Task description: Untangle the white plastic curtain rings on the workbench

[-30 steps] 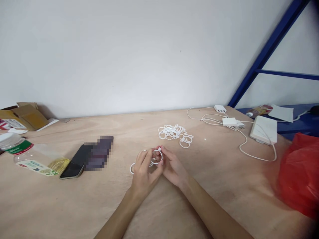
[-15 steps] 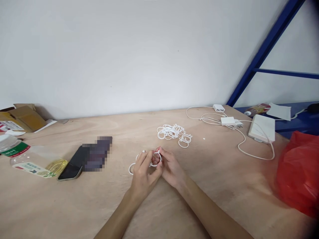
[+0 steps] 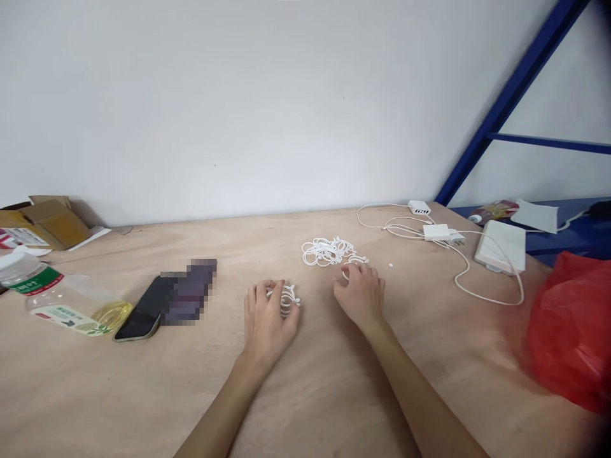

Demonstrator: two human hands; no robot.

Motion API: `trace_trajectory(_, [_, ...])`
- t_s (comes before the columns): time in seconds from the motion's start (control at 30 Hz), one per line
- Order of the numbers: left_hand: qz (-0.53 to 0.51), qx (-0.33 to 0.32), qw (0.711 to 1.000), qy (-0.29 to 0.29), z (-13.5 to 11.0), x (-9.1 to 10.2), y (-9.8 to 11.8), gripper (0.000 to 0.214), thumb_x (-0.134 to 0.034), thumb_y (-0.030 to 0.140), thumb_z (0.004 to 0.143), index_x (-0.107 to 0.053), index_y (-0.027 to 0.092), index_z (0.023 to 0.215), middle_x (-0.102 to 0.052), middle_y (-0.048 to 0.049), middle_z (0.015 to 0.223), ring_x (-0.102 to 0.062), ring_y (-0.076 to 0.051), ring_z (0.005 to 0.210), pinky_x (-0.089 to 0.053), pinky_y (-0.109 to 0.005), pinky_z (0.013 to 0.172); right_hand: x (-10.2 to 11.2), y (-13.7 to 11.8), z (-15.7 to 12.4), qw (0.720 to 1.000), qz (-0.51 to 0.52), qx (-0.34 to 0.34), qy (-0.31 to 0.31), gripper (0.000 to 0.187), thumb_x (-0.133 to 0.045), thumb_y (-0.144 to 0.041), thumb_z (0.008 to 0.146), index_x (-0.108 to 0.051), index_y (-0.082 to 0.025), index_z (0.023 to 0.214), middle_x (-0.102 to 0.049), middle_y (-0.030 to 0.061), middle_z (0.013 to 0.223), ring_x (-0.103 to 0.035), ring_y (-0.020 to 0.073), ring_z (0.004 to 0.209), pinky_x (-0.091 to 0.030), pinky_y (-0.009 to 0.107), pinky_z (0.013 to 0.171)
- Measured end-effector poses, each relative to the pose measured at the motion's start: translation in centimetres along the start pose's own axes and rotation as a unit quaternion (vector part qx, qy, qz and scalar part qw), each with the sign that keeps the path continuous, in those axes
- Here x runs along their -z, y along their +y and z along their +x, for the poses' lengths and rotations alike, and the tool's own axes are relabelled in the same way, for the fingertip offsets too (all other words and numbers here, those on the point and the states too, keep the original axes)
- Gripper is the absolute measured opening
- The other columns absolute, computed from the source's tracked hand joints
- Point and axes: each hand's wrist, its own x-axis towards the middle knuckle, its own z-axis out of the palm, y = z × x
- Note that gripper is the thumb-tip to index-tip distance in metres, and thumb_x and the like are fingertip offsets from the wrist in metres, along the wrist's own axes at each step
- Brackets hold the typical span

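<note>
Thin white rings pinched inside left hand
Right hand has parted toward rear edge of wooden surface, grip unclear

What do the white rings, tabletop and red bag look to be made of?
White rings: probably plastic or rubber, low sheen; thin, evenly white loops, but the look doesn't settle which.
Tabletop: wood, likely plywood, dull finish; pale brown with faint grain-like streaks.
Red bag: likely thin plastic film, slightly glossy; soft creases and lighter highlights.

Head view, forward and down, seemingly near the table
</note>
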Motion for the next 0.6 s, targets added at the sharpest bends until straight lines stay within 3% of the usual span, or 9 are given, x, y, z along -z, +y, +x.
trace_trajectory(0.17, [0.016,0.007,1.000,-0.014,0.13,0.12,-0.32,0.038,-0.056,0.023,0.077,-0.061,0.019,0.114,-0.055,-0.0122,0.109,-0.048,-0.030,0.101,-0.043,-0.047,0.087,0.10,0.73,0.37,0.997,-0.053,-0.009,-0.053,0.016,-0.054,-0.024,0.077,-0.068,-0.020,0.084,-0.065,0.0104,0.102,-0.049,0.0303,0.101,-0.031,0.041,0.080])
trace_trajectory(0.4, [-0.018,-0.009,1.000,0.003,-0.02,-0.14,-0.15,0.037,-0.055,0.021,0.078,-0.061,0.019,0.115,-0.054,-0.0112,0.111,-0.047,-0.029,0.102,-0.042,-0.046,0.088,0.18,1.20,0.68,0.997,-0.042,-0.016,-0.056,0.020,-0.051,-0.021,0.079,-0.070,-0.019,0.078,-0.068,0.0126,0.093,-0.051,0.0309,0.097,-0.032,0.041,0.077])
trace_trajectory(0.5, [-0.049,-0.019,0.998,0.030,-0.06,-0.21,-0.08,0.033,-0.054,0.021,0.080,-0.062,0.019,0.112,-0.055,-0.0106,0.109,-0.048,-0.027,0.100,-0.042,-0.045,0.088,0.38,0.97,0.84,0.999,0.010,-0.016,-0.045,0.017,-0.052,-0.023,0.077,-0.068,-0.020,0.074,-0.069,0.0108,0.087,-0.052,0.0292,0.093,-0.033,0.040,0.076])
trace_trajectory(0.6, [-0.077,-0.038,0.995,0.057,-0.10,-0.13,0.08,0.027,-0.053,0.020,0.082,-0.062,0.020,0.108,-0.056,-0.0094,0.106,-0.050,-0.025,0.098,-0.041,-0.044,0.088,0.82,0.57,1.04,0.984,0.151,-0.064,-0.062,0.017,-0.053,-0.029,0.074,-0.062,-0.021,0.062,-0.064,0.0045,0.067,-0.054,0.0236,0.076,-0.034,0.034,0.067])
